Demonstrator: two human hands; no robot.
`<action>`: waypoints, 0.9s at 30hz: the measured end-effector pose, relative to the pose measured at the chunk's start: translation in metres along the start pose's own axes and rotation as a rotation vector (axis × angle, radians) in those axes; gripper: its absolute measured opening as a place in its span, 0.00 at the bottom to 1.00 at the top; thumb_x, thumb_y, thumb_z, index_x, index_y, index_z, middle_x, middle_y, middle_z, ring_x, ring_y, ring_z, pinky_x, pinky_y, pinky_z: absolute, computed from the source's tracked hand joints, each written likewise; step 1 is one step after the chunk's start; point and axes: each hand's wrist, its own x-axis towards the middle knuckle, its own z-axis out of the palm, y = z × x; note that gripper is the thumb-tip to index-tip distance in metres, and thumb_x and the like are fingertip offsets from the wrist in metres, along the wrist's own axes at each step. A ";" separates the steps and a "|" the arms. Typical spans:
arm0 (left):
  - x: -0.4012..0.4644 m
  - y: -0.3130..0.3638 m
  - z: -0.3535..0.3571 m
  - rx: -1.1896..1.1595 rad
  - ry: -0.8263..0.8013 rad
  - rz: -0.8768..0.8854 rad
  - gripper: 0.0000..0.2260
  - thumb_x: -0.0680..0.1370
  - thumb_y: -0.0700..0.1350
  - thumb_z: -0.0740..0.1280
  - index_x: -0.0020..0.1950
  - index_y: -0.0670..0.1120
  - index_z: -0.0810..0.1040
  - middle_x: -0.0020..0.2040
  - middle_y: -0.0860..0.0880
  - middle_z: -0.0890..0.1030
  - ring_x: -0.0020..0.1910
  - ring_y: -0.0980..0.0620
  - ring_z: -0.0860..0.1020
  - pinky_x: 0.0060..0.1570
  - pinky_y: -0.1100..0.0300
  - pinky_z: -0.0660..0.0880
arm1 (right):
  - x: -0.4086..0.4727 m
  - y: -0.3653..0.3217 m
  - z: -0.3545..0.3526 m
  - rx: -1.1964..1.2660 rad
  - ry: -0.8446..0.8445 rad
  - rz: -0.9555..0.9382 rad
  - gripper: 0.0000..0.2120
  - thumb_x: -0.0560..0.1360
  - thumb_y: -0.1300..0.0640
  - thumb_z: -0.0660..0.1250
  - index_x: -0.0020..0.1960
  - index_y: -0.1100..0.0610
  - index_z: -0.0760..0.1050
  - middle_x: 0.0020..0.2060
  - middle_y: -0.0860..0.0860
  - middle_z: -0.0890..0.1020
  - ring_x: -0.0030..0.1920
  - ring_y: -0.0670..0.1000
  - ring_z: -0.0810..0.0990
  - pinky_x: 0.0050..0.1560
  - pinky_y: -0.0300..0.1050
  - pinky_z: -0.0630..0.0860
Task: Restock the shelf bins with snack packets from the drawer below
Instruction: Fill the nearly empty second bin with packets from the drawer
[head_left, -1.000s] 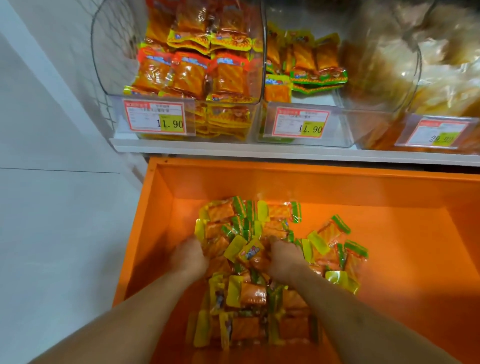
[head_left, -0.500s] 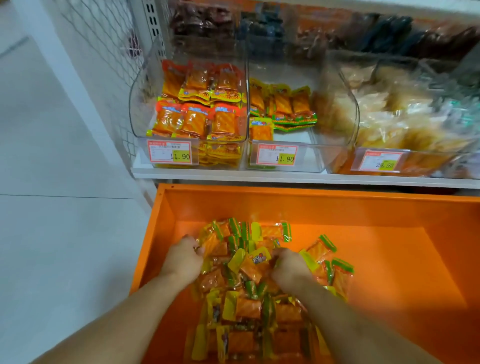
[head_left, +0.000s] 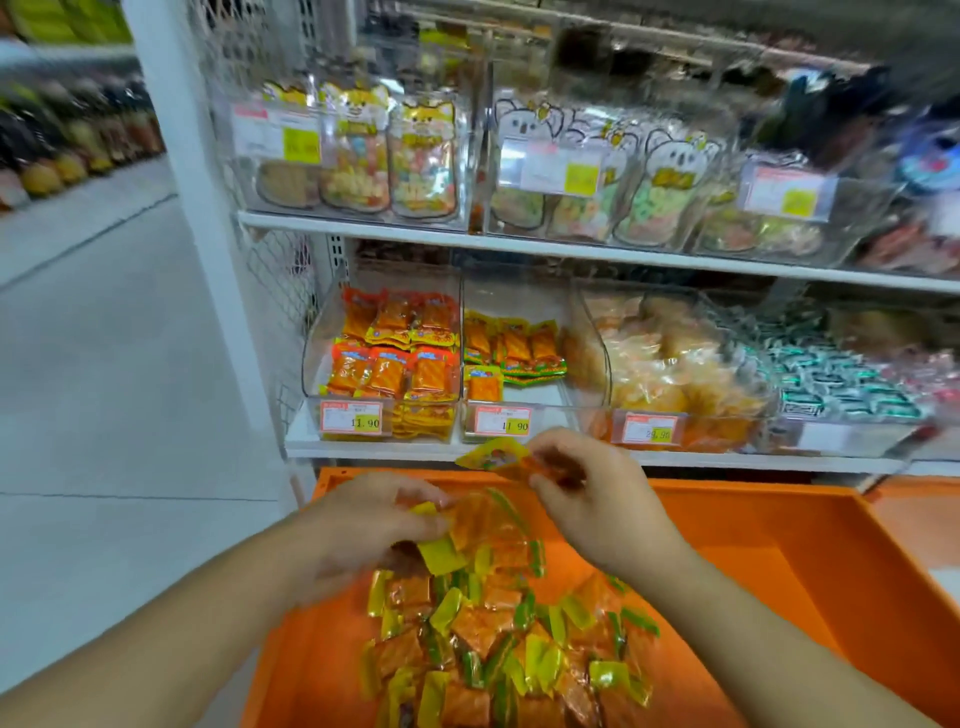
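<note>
Both hands gripped packets, the left hand (head_left: 379, 519) a bunch, the right hand (head_left: 597, 499) one, while the half-empty bin (head_left: 519, 415) awaited and many lay in the drawer (head_left: 779, 545).

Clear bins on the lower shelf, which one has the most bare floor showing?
The second bin from the left, tagged 11.90, holding yellow-and-green packets. Its packets sit toward the back and its front floor is bare; its neighbours are piled up.

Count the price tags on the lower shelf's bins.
3: left bin's price tag, middle bin's price tag, third bin's price tag. The far-right bin's front is blurred and may carry another.
</note>
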 end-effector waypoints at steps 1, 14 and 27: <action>-0.007 0.004 0.001 -0.077 -0.029 0.007 0.13 0.77 0.36 0.74 0.62 0.43 0.83 0.54 0.38 0.86 0.50 0.41 0.86 0.47 0.48 0.83 | -0.005 -0.009 -0.005 -0.008 0.042 -0.086 0.13 0.75 0.62 0.73 0.49 0.43 0.79 0.45 0.38 0.82 0.49 0.39 0.81 0.52 0.36 0.76; -0.005 0.021 -0.005 -0.586 -0.089 0.040 0.21 0.74 0.38 0.60 0.65 0.30 0.78 0.52 0.32 0.83 0.43 0.40 0.84 0.37 0.55 0.76 | -0.007 -0.027 -0.003 0.001 -0.144 -0.285 0.26 0.75 0.61 0.72 0.70 0.45 0.74 0.69 0.36 0.75 0.72 0.39 0.71 0.73 0.40 0.69; 0.008 0.030 -0.002 -0.294 -0.005 0.153 0.18 0.79 0.51 0.67 0.63 0.43 0.83 0.59 0.42 0.86 0.54 0.43 0.85 0.51 0.48 0.77 | 0.020 -0.023 0.008 0.548 -0.003 0.203 0.18 0.77 0.69 0.73 0.61 0.51 0.81 0.51 0.46 0.88 0.51 0.47 0.87 0.51 0.45 0.83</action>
